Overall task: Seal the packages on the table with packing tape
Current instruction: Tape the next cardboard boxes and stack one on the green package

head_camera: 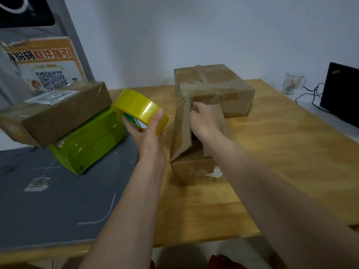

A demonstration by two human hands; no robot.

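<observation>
Your left hand [147,133] holds the roll of yellow packing tape [140,111] up in the air, just left of the small open box [191,164]. The thumb lies across the roll's outer band and the fingers [130,126] curl under it from the far side, reaching through the core, so the roll sits clamped between them, tilted.

Your right hand [204,121] reaches into the top of the small open box. Its fingers are bent over the far flap [215,115], pressing on the cardboard; whether they pinch the flap or only push it, you cannot tell. The left flap [182,131] of that box stands upright, touching the side of your right hand.

The small open box stands on the wooden tabletop [272,152]. Just behind it sits a larger taped box [213,88], closed. Well to the left of the small open box, a brown parcel [58,111] with a white label lies tilted on top of a green parcel [91,140], both on a grey mat [48,200]. Far right of the small open box, a glass mug [293,82] stands beside a black screen [342,94].
</observation>
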